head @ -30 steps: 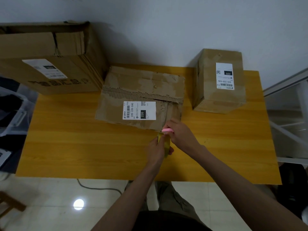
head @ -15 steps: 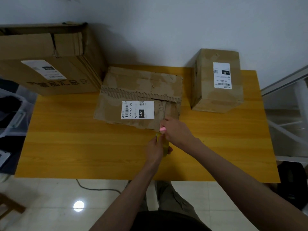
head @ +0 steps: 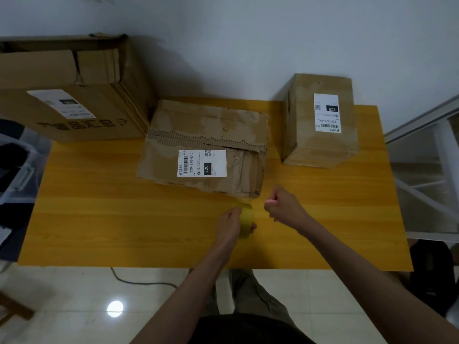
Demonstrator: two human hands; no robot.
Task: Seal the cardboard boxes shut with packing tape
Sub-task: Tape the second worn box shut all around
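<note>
Right hand (head: 285, 207) fisted, now off worn box (head: 203, 147), left hand (head: 229, 223) gripping tape roll (head: 246, 220)

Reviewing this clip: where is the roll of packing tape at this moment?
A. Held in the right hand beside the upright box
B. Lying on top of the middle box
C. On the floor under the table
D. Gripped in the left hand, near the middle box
D: the left hand grips the yellowish tape roll just in front of the middle box, while the right hand is apart from it.
</note>
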